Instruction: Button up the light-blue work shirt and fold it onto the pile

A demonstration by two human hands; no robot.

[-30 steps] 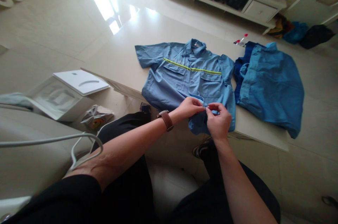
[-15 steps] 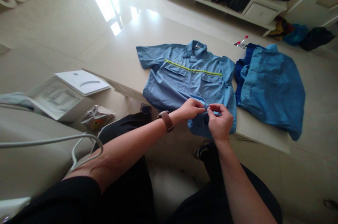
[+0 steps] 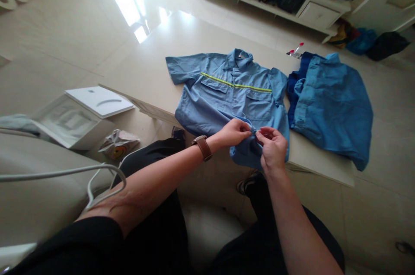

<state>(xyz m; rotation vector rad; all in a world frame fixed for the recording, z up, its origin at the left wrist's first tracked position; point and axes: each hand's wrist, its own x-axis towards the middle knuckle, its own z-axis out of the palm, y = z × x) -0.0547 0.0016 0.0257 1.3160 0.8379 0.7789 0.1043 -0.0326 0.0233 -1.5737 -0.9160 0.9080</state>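
A short-sleeved blue work shirt (image 3: pixel 215 93) with a yellow-green stripe across its chest lies face up on the pale table (image 3: pixel 142 65), collar away from me. At the lower front edge, my left hand (image 3: pixel 234 132) pinches the cloth between thumb and fingertips. My right hand (image 3: pixel 274 144) closes on the same front edge just to the right, its fingertips nearly meeting those of the left. Between the hands the hem is bunched and lifted a little, and part of it hangs past the table edge. Any button there is too small to make out.
Folded blue clothes (image 3: pixel 333 106) lie right of the shirt, overhanging the table. Small bottles with red caps (image 3: pixel 295 52) stand behind them. An open white box (image 3: pixel 81 115) sits at the left, by a plastic-wrapped packet (image 3: pixel 119 143). A grey cable (image 3: pixel 65 173) crosses near my left arm.
My right hand has turned slightly and its fingers have shifted a little to the right. My left hand keeps its pinch in nearly the same place.
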